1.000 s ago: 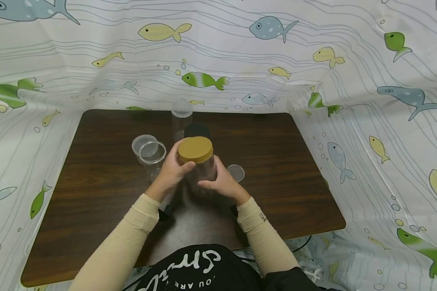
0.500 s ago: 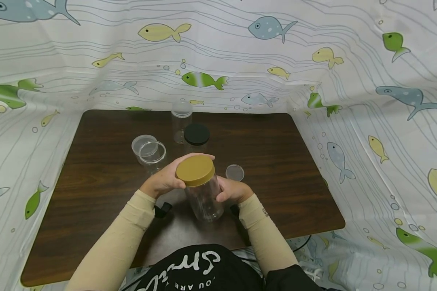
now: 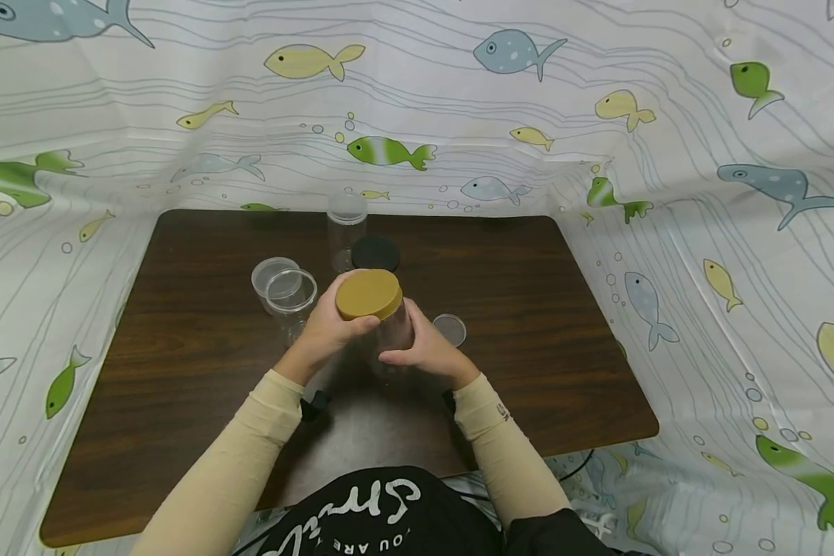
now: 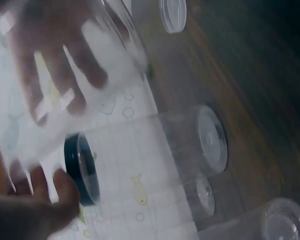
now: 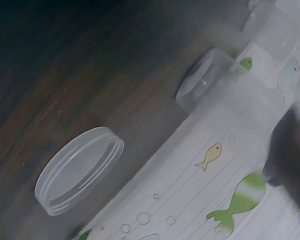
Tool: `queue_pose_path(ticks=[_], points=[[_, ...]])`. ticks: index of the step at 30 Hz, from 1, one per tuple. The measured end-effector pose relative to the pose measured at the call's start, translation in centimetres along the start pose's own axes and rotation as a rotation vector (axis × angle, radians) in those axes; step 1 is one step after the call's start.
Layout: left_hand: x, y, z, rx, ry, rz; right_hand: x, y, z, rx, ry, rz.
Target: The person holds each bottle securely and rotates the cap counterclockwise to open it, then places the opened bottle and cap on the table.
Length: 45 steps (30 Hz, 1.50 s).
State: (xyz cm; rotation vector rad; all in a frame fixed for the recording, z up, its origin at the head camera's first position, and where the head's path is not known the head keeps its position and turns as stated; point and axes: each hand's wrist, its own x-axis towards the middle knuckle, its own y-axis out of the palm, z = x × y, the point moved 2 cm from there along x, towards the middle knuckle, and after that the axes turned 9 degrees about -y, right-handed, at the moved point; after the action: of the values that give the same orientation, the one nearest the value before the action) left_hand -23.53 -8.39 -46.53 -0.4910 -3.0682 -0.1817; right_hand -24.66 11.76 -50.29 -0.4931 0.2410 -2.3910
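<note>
Clear cylindrical plastic jar [image 3: 394,332], round gold plastic lid [image 3: 368,293]: just moved outward.
Left hand [image 3: 325,323] grips lid, right hand [image 3: 427,351] holds jar; apparently still closed.

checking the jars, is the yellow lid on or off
On: the yellow lid covers the top of the jar. How tightly, I cannot tell.

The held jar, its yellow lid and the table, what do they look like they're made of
Jar: probably clear, glossy plastic, though glass is possible; it is see-through, with bright glints in the left wrist view. Yellow lid: likely opaque plastic with a satin finish, judging by its even colour. Table: wood or wood-look laminate, dark brown with streaky grain and a soft sheen.
</note>
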Motion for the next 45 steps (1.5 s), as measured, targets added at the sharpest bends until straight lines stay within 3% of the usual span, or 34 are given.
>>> queue_pose_path(ticks=[3,6,10,13,16,20,25,28,31,37,41,45], points=[[0.2,0.3,0.1,0.076,-0.048,-0.139,0.2,0.6,-0.1,-0.211,0.036,-0.159],[0.3,0.6,0.1,0.088,-0.068,-0.219,0.4,1.3,0.0,-0.387,0.059,-0.274],[0.5,0.8,0.2,0.095,-0.085,-0.277,0.5,1.9,0.2,-0.516,0.072,-0.348],[0.5,0.8,0.3,0.082,-0.090,-0.265,0.5,2.0,0.2,-0.539,0.068,-0.356],[0.4,0.6,0.4,0.019,-0.081,-0.199,0.4,1.7,0.0,-0.499,0.043,-0.332],[0.4,0.2,0.3,-0.045,-0.035,-0.067,0.3,0.9,-0.3,-0.299,0.038,-0.260],[0.7,-0.6,0.0,-0.079,0.042,0.066,-0.4,-0.3,-0.2,-0.067,0.093,-0.164],[0.9,-1.1,-0.2,-0.112,0.058,0.148,-0.6,-0.7,0.2,0.023,0.065,-0.068],[1.0,-1.3,-0.1,-0.147,0.065,0.281,-0.8,-0.9,0.4,0.104,0.039,0.051],[1.2,-1.0,0.2,-0.183,0.095,0.518,-1.2,-0.7,0.5,0.235,0.084,0.247],[1.2,-0.8,0.4,-0.175,0.116,0.571,-1.2,-0.6,0.5,0.287,0.088,0.299],[1.0,-0.7,0.4,-0.167,0.093,0.526,-1.1,-0.5,0.5,0.279,0.059,0.281]])
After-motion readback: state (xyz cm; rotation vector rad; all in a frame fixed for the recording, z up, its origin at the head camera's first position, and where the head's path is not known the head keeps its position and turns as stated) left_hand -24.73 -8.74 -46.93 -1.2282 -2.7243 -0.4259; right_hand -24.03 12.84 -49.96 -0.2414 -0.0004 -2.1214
